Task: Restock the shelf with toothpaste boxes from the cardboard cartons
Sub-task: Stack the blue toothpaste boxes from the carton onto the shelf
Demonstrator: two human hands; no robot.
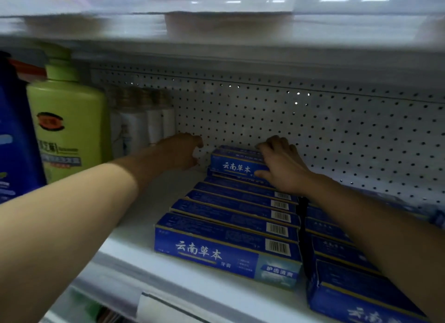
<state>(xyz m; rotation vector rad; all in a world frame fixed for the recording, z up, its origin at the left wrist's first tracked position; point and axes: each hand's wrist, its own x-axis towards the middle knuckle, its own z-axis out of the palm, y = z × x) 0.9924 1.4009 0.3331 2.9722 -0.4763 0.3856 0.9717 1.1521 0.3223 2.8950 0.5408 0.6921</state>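
Observation:
A row of several blue toothpaste boxes (231, 228) stands on the white shelf (134, 240), running from the front edge back to the pegboard. At the back, one more blue box (234, 162) sits raised on top of the row. My right hand (281, 166) grips its right end, fingers curled over the top edge. My left hand (181, 151) hovers just left of that box with fingers loosely curled and holds nothing. A second row of blue boxes (342, 255) stands to the right, partly hidden by my right forearm.
A green bottle (69, 127) and a dark blue bottle (16, 134) stand at the left of the shelf, with several white bottles (142, 125) behind them. A perforated back panel (313, 127) closes the rear. Another shelf (216, 26) hangs close overhead.

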